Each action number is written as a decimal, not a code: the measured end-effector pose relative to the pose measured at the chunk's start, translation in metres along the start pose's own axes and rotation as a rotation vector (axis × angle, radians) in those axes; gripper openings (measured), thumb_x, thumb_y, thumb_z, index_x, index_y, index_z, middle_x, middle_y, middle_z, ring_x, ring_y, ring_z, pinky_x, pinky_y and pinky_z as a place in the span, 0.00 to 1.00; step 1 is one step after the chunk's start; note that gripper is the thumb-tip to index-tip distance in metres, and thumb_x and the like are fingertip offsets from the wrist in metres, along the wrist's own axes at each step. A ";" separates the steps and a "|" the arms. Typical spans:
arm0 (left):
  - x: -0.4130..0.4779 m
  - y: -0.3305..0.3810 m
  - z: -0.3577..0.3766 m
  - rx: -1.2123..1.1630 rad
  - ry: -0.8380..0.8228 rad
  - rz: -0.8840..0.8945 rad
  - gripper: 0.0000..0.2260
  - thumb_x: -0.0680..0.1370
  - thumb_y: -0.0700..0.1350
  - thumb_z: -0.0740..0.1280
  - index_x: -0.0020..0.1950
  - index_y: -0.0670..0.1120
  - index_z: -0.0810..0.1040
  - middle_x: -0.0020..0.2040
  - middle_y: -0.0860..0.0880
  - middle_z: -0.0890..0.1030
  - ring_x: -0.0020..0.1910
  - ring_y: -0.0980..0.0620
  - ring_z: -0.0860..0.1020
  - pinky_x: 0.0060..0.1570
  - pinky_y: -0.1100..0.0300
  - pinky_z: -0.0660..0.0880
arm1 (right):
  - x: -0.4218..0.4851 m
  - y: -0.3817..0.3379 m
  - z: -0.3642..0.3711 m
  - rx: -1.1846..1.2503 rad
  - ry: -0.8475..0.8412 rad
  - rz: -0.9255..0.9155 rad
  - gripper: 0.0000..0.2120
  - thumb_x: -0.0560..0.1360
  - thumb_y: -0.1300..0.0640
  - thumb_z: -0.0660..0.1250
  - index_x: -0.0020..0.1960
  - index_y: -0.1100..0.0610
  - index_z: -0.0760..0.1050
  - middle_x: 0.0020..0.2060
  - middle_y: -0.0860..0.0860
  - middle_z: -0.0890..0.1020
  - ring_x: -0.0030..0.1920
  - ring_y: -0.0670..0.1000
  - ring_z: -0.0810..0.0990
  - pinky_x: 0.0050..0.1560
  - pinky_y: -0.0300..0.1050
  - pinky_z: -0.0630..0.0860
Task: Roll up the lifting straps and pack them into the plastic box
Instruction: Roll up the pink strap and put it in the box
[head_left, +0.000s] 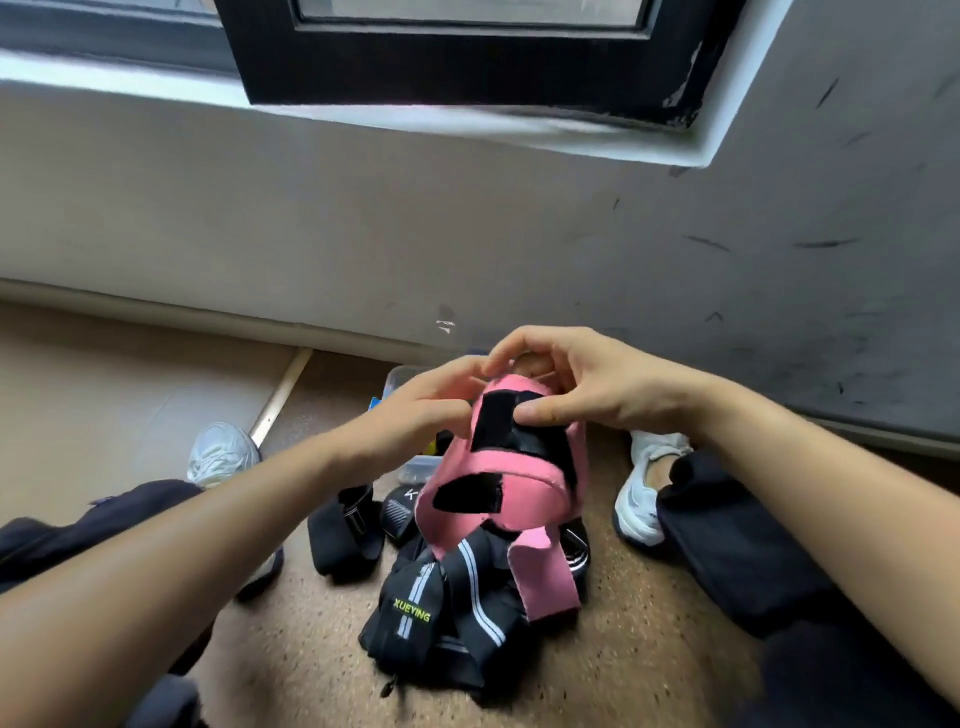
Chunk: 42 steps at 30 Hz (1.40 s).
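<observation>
- Rolling starts at the top of the pink strap (519, 483), which we hold up off the floor between both hands, above the heap of black straps (467, 603).
- Our left hand (426, 410) pinches the strap's upper edge with curled fingers, beside the black fastening patch (493, 421). Our right hand (582, 384) curls over the top, with the thumb pressed on that patch.
- We should make the first turn tight and keep the edges level, or the roll will probably cone out.
- The loose tail (545, 577) hangs down over the heap, so we would feed it up steadily, clear of the black straps.
- The plastic box (402, 376) sits on the floor just beyond our hands, mostly hidden by them. The finished roll goes there.
</observation>
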<state>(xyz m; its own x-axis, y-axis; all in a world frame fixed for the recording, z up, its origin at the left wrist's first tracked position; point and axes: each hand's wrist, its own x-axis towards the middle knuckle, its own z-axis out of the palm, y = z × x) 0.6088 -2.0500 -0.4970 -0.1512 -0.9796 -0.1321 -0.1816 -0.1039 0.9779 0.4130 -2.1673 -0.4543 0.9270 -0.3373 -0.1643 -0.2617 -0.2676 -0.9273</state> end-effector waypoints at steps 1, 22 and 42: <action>0.002 -0.004 -0.001 0.016 -0.037 -0.022 0.23 0.68 0.38 0.63 0.63 0.45 0.79 0.51 0.49 0.83 0.50 0.57 0.80 0.48 0.66 0.75 | -0.001 0.002 -0.003 -0.007 -0.012 0.015 0.18 0.77 0.67 0.72 0.65 0.60 0.73 0.56 0.60 0.84 0.53 0.51 0.82 0.57 0.48 0.79; -0.010 -0.008 -0.037 -0.053 0.174 -0.038 0.14 0.77 0.49 0.72 0.54 0.39 0.83 0.45 0.46 0.83 0.43 0.53 0.78 0.43 0.64 0.74 | -0.003 0.068 -0.038 -0.356 0.126 0.356 0.12 0.77 0.57 0.73 0.60 0.50 0.79 0.49 0.51 0.85 0.52 0.57 0.84 0.55 0.52 0.82; -0.035 0.061 -0.009 -0.163 0.528 0.202 0.10 0.79 0.35 0.70 0.60 0.39 0.81 0.51 0.43 0.86 0.47 0.51 0.84 0.44 0.63 0.79 | 0.004 -0.027 0.029 -0.027 0.608 -0.192 0.09 0.76 0.65 0.73 0.56 0.62 0.81 0.46 0.60 0.85 0.44 0.57 0.84 0.50 0.51 0.83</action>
<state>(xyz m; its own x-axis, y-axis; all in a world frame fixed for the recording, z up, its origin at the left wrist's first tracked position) 0.6114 -2.0237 -0.4319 0.3449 -0.9313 0.1169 -0.0415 0.1093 0.9931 0.4316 -2.1352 -0.4399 0.6421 -0.7307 0.2318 -0.1199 -0.3944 -0.9111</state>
